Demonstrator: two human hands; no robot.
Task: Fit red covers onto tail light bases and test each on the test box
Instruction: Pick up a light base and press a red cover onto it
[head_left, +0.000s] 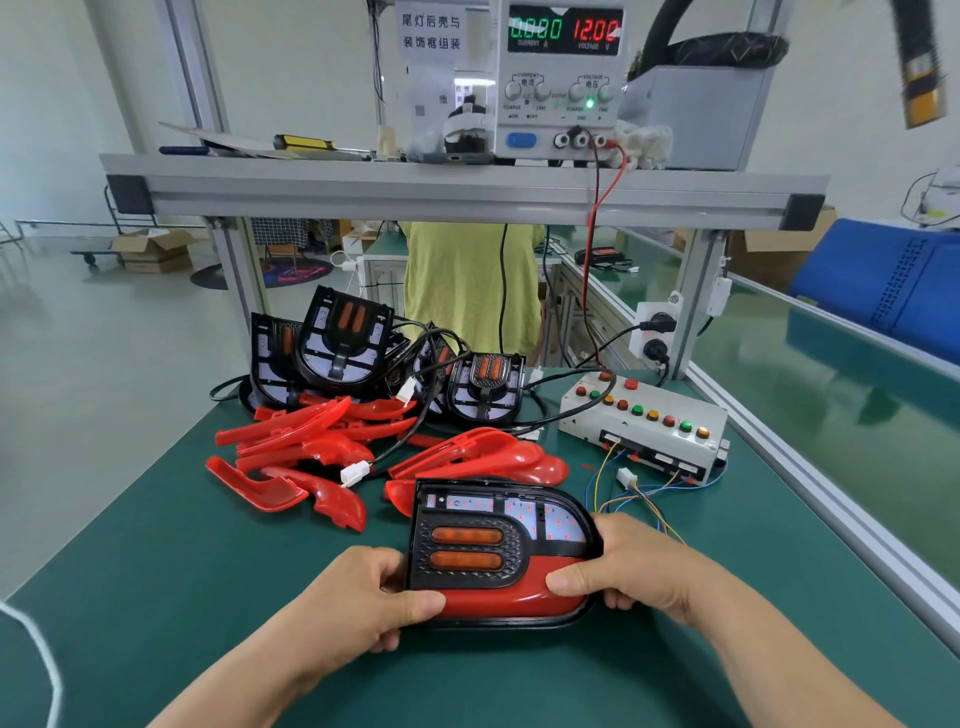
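Observation:
A black tail light base (470, 540) with two orange lenses lies flat on the green mat in front of me. A red cover (498, 595) sits along its near edge. My left hand (363, 603) grips the left end, thumb on the red cover. My right hand (628, 566) holds the right end, thumb pressing the cover too. Loose red covers (301, 447) are piled behind, with more red covers (483, 457) just beyond the base. Bare bases (343, 338) lean at the back. The test box (649, 421) with coloured buttons stands at the right.
A power supply (563, 78) reading 12.00 V sits on the aluminium shelf (457, 189) above. Red and black leads run down to the test box. A white connector (626, 475) with thin wires lies near the box. A person in a yellow-green shirt (467, 291) stands behind the bench.

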